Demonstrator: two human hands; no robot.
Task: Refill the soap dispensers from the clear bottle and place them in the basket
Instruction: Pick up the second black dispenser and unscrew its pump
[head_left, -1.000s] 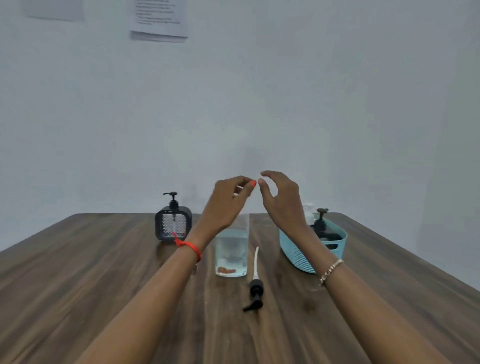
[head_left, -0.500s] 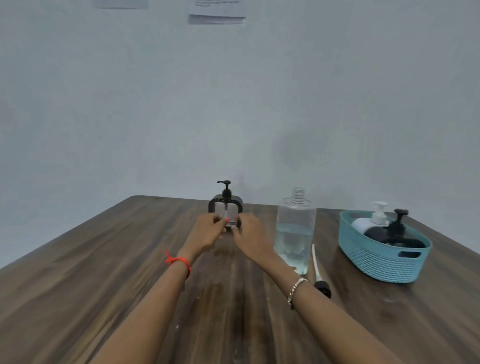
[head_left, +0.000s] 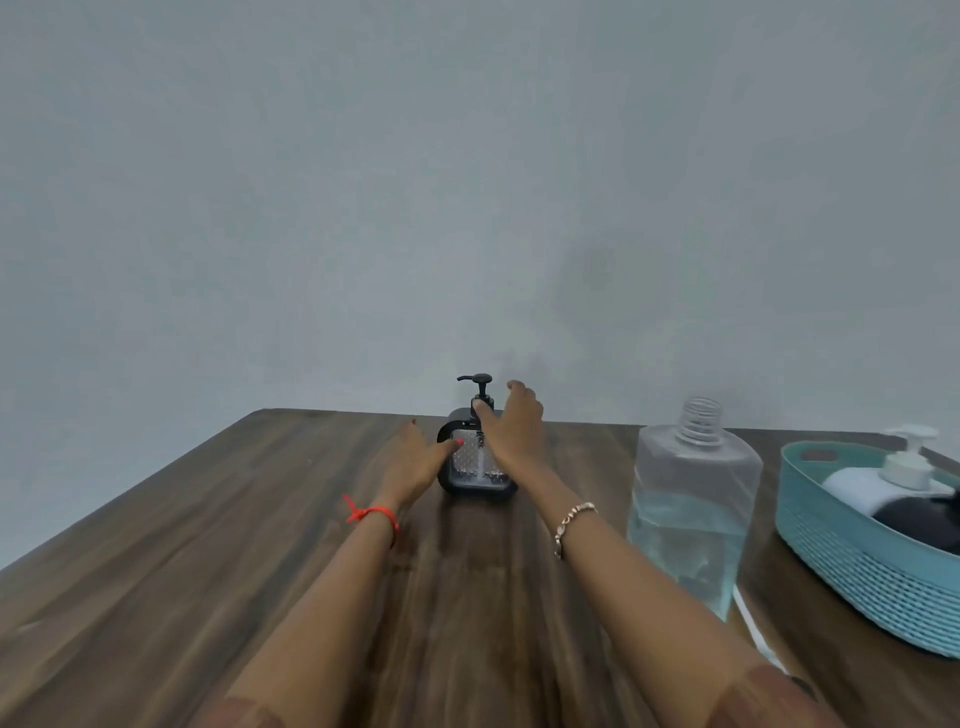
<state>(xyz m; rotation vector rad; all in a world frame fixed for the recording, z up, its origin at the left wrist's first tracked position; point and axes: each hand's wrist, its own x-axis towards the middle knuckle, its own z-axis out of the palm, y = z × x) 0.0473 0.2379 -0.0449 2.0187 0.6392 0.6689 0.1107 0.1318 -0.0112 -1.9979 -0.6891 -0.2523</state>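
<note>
A black square soap dispenser with a clear patterned front and a black pump stands at the far middle of the wooden table. My left hand holds its left side, thumb on the front. My right hand wraps its right shoulder, thumb at the pump neck. The clear bottle, uncapped and about half full, stands to the right. A teal basket further right holds a white dispenser and a black dispenser.
A loose pump with a white tube and black head lies on the table between the clear bottle and the basket, partly behind my right forearm. A plain grey wall rises just behind the table's far edge.
Both hands left the top of the clear bottle and went left to the black square dispenser. Since half a second ago my right hand has risen to the pump neck.
</note>
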